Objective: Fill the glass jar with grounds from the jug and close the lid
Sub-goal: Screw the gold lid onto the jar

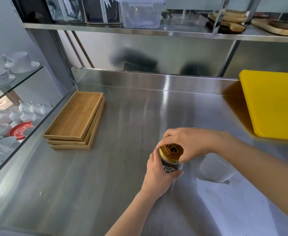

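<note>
Head view: dark-filled glass jar [171, 166], seemingly gold-lidded

I am looking at what I take for a café or commercial kitchen prep station. The stainless steel surface [105, 167] has a raised steel backsplash, and a steel shelf [139, 30] runs above it with a clear plastic container [140, 12] and wooden boards [228, 19]. To my left, glass shelving [20, 79] holds many white cups and saucers [20, 63] and small white pitchers [30, 109]. A stack of bamboo serving trays [75, 120] sits on the steel, and a yellow cutting board [274, 104] lies on the right. The shelf's dark packets are too blurred to identify, possibly stock.
</note>
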